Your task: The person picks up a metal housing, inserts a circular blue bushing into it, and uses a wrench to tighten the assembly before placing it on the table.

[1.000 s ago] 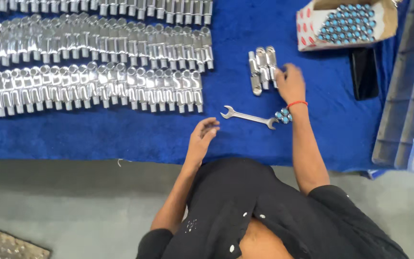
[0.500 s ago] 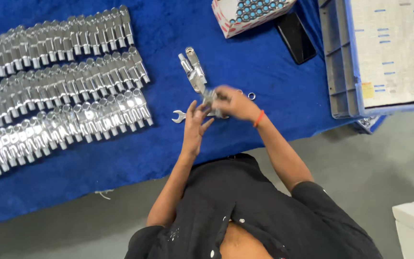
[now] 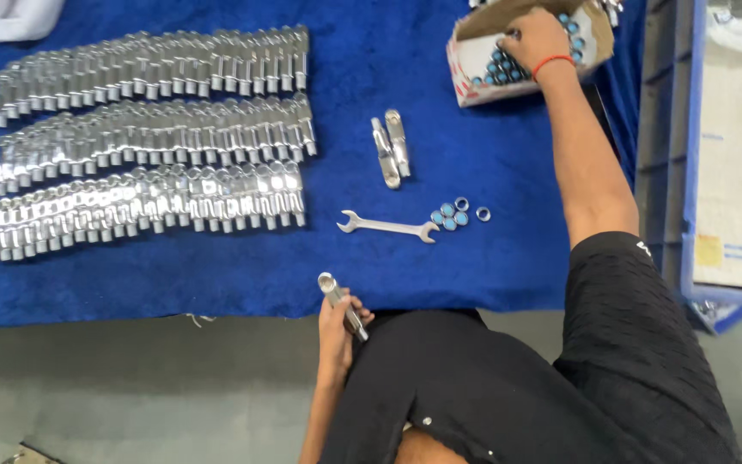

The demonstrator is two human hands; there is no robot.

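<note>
My left hand (image 3: 337,320) is closed around a shiny metal fitting (image 3: 342,303) near the front edge of the blue cloth (image 3: 216,275). My right hand (image 3: 532,39) reaches into a small cardboard box (image 3: 474,64) at the far right, fingers down among several blue-capped nuts (image 3: 500,67); what it grips is hidden. Between the hands lie a silver open-end wrench (image 3: 386,226), a small cluster of loose nuts (image 3: 457,212) and two metal fittings (image 3: 391,148) side by side.
Three long rows of identical chrome fittings (image 3: 148,137) fill the left half of the cloth. A blue-rimmed grey bin (image 3: 689,172) stands at the right edge. Grey floor (image 3: 130,387) lies below the table's front edge.
My right hand left the spot near the wrench and went up into the cardboard box. My left hand drew back to the table's front edge, now holding a metal fitting.
</note>
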